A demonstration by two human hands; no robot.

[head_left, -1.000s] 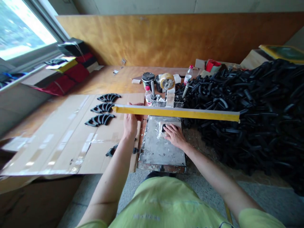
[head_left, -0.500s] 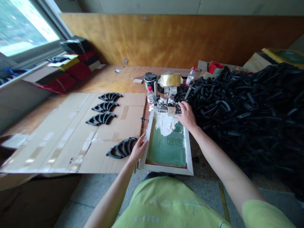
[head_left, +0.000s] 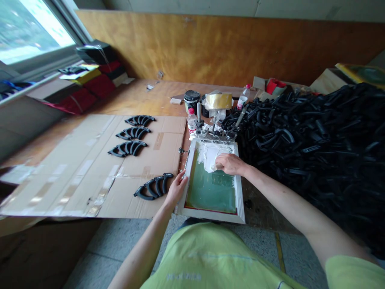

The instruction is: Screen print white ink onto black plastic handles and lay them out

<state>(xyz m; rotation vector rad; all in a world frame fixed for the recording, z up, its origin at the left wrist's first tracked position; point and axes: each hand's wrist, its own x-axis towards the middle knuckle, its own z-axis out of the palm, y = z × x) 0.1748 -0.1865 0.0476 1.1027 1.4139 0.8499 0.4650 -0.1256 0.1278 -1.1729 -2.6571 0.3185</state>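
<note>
White ink (head_left: 210,154) is now reached by the right hand (head_left: 230,163), closed on a squeegee (head_left: 217,166) taken from the hinge (head_left: 214,132); the screen frame (head_left: 240,192) stays gripped by the left hand (head_left: 177,186). A pass seems begun.

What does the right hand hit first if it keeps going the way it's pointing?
The right hand points left across the screen. First in line is the white ink right in front of it, then probably the left rail of the frame. Its height above the mesh is unclear.
</note>
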